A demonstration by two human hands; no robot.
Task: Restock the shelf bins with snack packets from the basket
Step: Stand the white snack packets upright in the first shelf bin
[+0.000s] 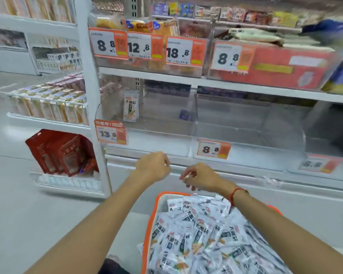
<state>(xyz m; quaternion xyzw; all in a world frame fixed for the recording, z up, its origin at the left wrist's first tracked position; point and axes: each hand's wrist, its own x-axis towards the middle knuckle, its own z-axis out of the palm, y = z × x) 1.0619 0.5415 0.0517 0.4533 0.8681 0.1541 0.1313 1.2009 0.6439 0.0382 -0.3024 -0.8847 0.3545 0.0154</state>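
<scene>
While both hands hang in the air between the basket (147, 224) and the shelf, no packet looks to be on its way to a bin yet. The left hand (152, 168) is up at about 11 o'clock from the basket, with its fingers curled in loosely, and I see nothing in it. The right hand (200, 177) is just beside it, at about 12 o'clock from the basket, fingers bent down; something small and white shows by its fingertips, but the blur is too strong to tell if it is pinching a packet. The basket sits low in the middle, at 6 o'clock, and it is heaped full of white packets (202, 234). The bin (158, 123) right above the hands, at 12 o'clock, is clear plastic and nearly bare, with just one packet (131, 105) of the same kind standing at its back left. The next bin (246, 127), at 1 o'clock, looks bare too. I think the job is only just starting, since the basket is so full. The next move, I guess, is to reach down into the heap, grab a bunch of packets, lift them over the bin's front wall, and drop them inside by that lone packet.
</scene>
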